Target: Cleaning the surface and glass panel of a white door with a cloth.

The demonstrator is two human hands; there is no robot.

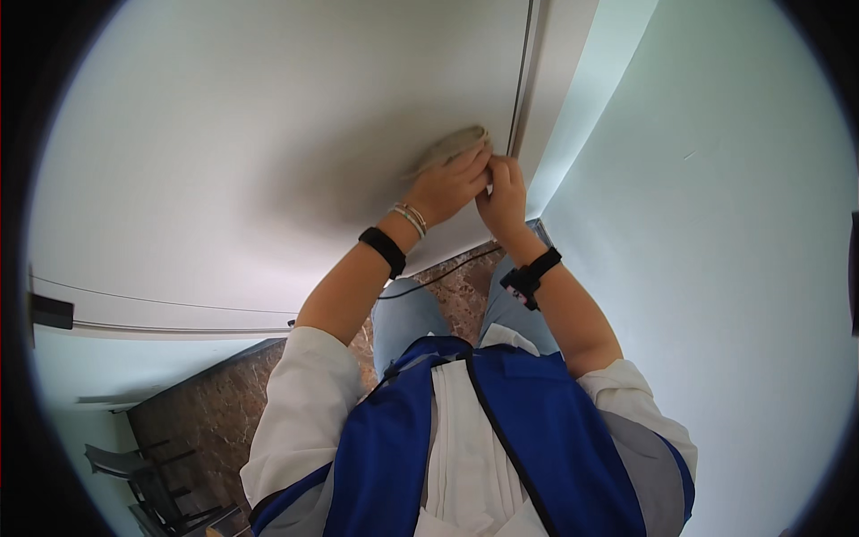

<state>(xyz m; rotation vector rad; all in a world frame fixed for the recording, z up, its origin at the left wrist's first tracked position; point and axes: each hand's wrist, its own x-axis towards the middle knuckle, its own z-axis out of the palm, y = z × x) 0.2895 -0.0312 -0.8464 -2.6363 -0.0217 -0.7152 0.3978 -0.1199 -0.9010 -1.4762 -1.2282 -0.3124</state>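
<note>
A grey-beige cloth, apparently folded, is up against the white door, near its right edge. My left hand holds it from below, with the fingers partly over its lower side. Close beside, my right hand has bent fingers that meet the left fingertips at the right end of the cloth. Whether the right fingers also grip the cloth is hidden. Both forearms reach up and forward, with a black strap on each.
A door frame and a pale wall stand close on the right. A dark door handle is at far left. Below, a black cable crosses the brown marbled floor. Dark chairs stand at lower left.
</note>
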